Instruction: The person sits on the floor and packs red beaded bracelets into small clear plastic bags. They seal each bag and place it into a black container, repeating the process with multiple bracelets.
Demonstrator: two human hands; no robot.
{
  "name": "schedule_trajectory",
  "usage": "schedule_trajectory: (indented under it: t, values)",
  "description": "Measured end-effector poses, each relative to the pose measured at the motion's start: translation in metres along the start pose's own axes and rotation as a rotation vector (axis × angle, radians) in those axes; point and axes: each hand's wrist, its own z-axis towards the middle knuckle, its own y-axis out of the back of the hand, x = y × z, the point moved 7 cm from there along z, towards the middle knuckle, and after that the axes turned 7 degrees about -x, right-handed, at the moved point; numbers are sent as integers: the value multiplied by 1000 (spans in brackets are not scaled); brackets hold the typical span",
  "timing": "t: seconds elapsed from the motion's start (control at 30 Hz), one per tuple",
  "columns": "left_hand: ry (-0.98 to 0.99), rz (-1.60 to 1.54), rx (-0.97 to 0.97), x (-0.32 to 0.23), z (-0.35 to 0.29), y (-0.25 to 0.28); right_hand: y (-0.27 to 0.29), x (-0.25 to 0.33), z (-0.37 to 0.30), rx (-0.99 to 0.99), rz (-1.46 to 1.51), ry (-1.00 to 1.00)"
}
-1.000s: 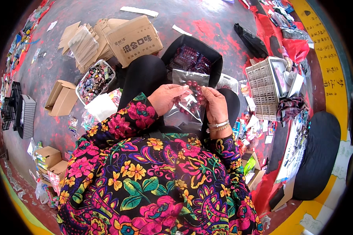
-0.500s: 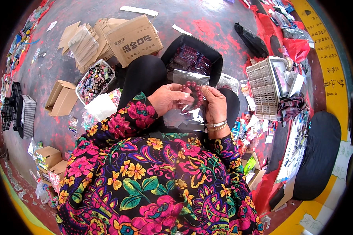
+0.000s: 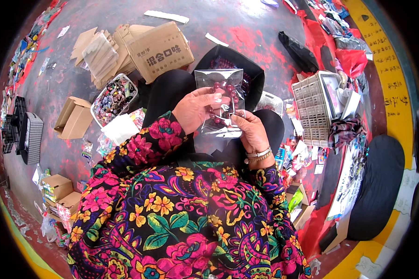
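Observation:
A clear plastic bag (image 3: 201, 79) is held up over my lap. A bracelet of round dark red beads (image 3: 235, 99) shows through it and seems to lie inside. My left hand (image 3: 195, 110) is closed at the bag's left side, fingers reaching across to the beads. At the lower right of the bag, my right hand (image 3: 253, 134) pinches its edge between thumb and forefinger. Just beyond the bag stands a black box (image 3: 253, 70) with dark red beads in it, partly hidden behind the bag.
Flattened cardboard (image 3: 160, 51) lies at the far left. Nearer, a white basket (image 3: 95, 114) holds mixed trinkets beside an opened carton (image 3: 74, 118). To the right are a pale plastic crate (image 3: 309, 109), scattered packets and a black cushion-like pad (image 3: 377, 186).
The bag and bracelet have moved slightly away from me and left. My right hand has slid down from the bag's upper right to its lower right edge.

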Motion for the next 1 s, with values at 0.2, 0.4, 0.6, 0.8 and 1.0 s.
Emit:
schedule_trajectory:
  t: [0.2,0.4,0.6,0.8,1.0]
  values:
    - [54,7,39,-6,2,-6,-2,7,-6,39,-75,14]
    - [45,-36,43,-3,5,-5,12,7,-1,-5,-23,95]
    - [-20,-217,-2,-12,13,-10,10,22,-5,-9,290,174]
    - [-93,-276,6,-14,21,-31,-16,10,-15,28,314,108]
    - [-124,-191,157,-12,16,-41,12,12,-11,-109,355,185]
